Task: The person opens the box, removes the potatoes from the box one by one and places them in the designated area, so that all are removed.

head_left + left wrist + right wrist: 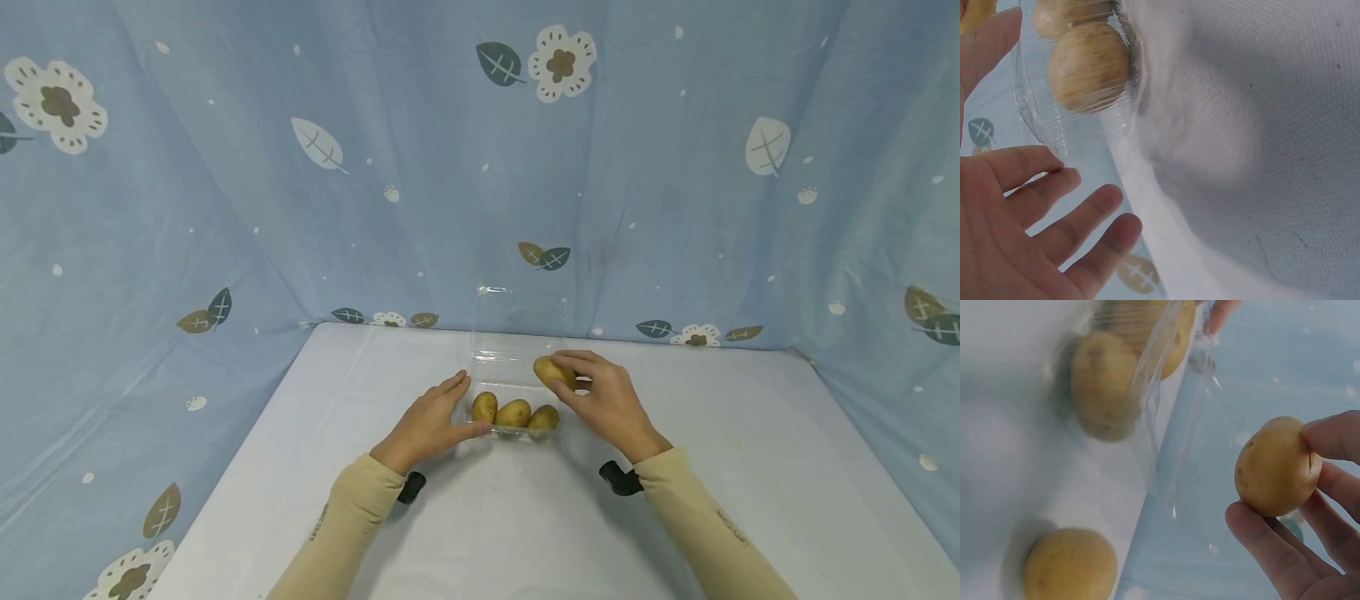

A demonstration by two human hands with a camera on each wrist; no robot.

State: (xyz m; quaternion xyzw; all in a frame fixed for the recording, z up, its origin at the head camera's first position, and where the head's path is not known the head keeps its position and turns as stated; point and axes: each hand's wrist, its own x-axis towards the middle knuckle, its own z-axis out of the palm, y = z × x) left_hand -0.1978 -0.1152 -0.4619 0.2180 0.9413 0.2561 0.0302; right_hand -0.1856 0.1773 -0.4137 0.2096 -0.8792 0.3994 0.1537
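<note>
A clear plastic box (517,431) with its lid (517,346) raised stands in the middle of the table. Three potatoes (513,413) sit side by side inside it. My left hand (433,421) is at the box's left end, thumb at the front rim and fingers fairly straight along the side; in the left wrist view an index fingertip (1054,161) meets the plastic edge. Above the box's right back part, my right hand (603,398) pinches another potato (1277,467) between thumb and fingers. The right wrist view shows one more potato (1071,565) outside the box.
A white cloth covers the table (510,533). Blue patterned curtain (450,167) hangs behind and along both sides. A black strap or mount part (621,479) shows under the right wrist, and another (411,487) by the left.
</note>
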